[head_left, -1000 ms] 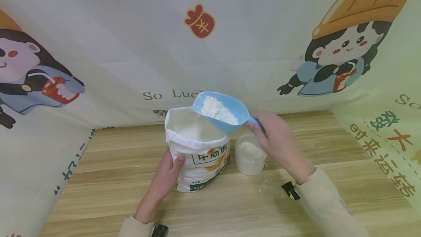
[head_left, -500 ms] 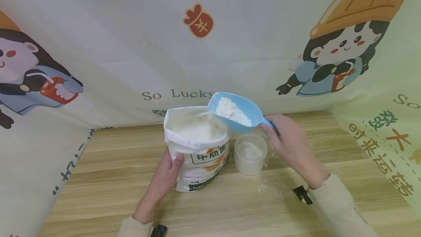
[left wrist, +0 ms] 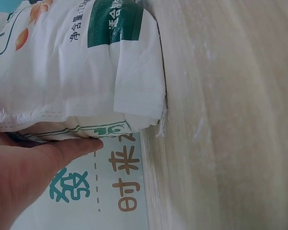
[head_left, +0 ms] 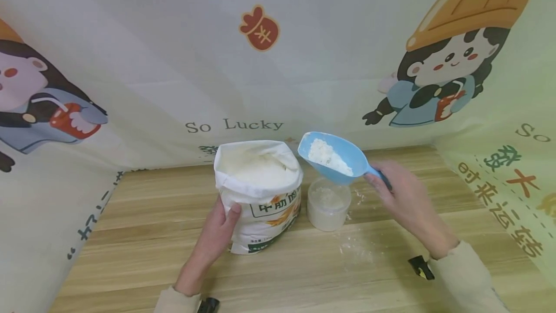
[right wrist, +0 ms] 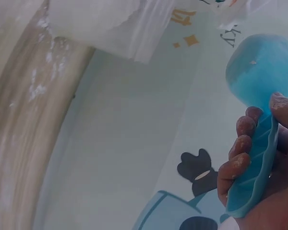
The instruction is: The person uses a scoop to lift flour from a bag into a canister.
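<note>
A blue scoop (head_left: 349, 151) with a mound of white flour (head_left: 327, 154) hangs over the clear round tub (head_left: 328, 214). My right hand (head_left: 404, 197) grips its handle; in the right wrist view the fingers curl round the ribbed blue handle (right wrist: 259, 160). The tub stands on the table and holds flour too. Left of it is an upright white flour bag (head_left: 247, 221), its mouth wide and its top folded down, with pale flour inside. My left hand (head_left: 219, 226) holds the bag's left side, thumb on the front and the other fingers mostly hidden behind it.
Spilled flour (head_left: 356, 250) dusts the wooden table (head_left: 130, 235) right of and in front of the tub. A printed cloth (head_left: 173, 62) with cartoon figures rises behind the table and along both sides.
My right hand has moved the flour-filled scoop to the right, from over the bag's mouth to above the tub. The left hand keeps its hold on the bag.
</note>
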### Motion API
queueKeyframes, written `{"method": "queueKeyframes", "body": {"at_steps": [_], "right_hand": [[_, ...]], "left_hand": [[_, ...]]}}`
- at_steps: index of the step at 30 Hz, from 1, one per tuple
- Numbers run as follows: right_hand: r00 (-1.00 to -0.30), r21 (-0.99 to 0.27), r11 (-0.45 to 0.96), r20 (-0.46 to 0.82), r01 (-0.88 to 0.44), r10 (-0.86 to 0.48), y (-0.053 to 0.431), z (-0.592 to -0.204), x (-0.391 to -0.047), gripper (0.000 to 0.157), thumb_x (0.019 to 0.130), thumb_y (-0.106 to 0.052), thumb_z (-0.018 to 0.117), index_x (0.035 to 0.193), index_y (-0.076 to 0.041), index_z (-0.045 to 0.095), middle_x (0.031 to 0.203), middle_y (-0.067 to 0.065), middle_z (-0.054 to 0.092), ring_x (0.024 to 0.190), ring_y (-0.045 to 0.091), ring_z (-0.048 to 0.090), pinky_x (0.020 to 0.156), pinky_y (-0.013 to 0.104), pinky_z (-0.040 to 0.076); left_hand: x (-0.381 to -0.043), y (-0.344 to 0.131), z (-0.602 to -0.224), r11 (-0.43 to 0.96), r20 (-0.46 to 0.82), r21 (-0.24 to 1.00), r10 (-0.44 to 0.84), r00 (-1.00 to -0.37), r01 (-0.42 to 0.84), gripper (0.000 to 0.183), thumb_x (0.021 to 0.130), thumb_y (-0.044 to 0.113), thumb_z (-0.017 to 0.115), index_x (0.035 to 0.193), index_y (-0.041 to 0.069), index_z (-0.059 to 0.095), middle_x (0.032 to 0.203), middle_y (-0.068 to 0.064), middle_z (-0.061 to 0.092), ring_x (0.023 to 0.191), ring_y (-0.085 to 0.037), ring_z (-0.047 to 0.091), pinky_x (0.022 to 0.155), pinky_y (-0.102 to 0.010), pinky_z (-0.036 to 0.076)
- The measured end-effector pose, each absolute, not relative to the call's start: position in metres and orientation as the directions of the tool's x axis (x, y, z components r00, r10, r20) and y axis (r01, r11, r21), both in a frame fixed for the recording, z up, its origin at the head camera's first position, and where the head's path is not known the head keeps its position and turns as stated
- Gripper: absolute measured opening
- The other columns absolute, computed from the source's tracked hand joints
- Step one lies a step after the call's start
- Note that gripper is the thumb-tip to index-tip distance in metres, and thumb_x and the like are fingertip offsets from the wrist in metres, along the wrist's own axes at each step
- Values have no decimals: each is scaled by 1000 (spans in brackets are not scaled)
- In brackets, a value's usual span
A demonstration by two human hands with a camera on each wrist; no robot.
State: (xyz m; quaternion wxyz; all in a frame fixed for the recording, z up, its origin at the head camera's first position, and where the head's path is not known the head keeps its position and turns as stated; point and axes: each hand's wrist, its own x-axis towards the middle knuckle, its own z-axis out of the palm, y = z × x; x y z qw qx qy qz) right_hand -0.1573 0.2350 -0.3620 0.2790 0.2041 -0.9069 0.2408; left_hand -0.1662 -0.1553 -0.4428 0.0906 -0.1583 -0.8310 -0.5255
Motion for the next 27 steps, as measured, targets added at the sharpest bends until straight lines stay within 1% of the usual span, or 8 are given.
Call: {"method": "queueKeyframes", "body": {"at_steps": [4,10,16,21,27], "right_hand": [[-749,-292,806,611,-514,-257,245,-368,-155,16,93,-4,75,107,-1,68,91,7,67,81,25,60,69,49,52],[-743,-262,812,606,-522,-282,258,-374,-150,16,94,-5,74,107,0,69,92,9,69,81,27,63,69,49,54],[-763,-248,823,573,-511,-301,273,-378,-143,17,96,-7,72,111,1,69,100,15,72,89,33,68,72,54,57],[-770,-214,836,547,-506,-327,285,-379,-140,17,98,-10,70,111,1,70,103,18,73,90,37,70,73,56,58],[-780,-152,860,520,-487,-349,296,-376,-137,19,98,-15,72,112,-3,70,106,16,73,91,38,71,74,56,58]], "left_hand": [[-167,-156,-444,402,321,841,169,-932,363,49,112,30,44,150,-1,39,142,-26,54,137,-43,48,113,-62,36],[-167,-157,-444,412,311,841,164,-936,352,53,112,35,43,151,-1,38,142,-26,54,137,-44,48,112,-64,37],[-165,-157,-442,419,313,836,165,-935,354,52,112,34,43,150,-2,39,141,-27,55,136,-45,49,111,-64,38],[-165,-157,-441,400,305,847,172,-937,349,50,112,32,43,151,-1,38,144,-26,53,137,-44,47,113,-64,37],[-165,-157,-441,415,299,840,186,-936,350,57,111,43,43,151,2,38,145,-26,54,137,-45,48,112,-65,38]]}}
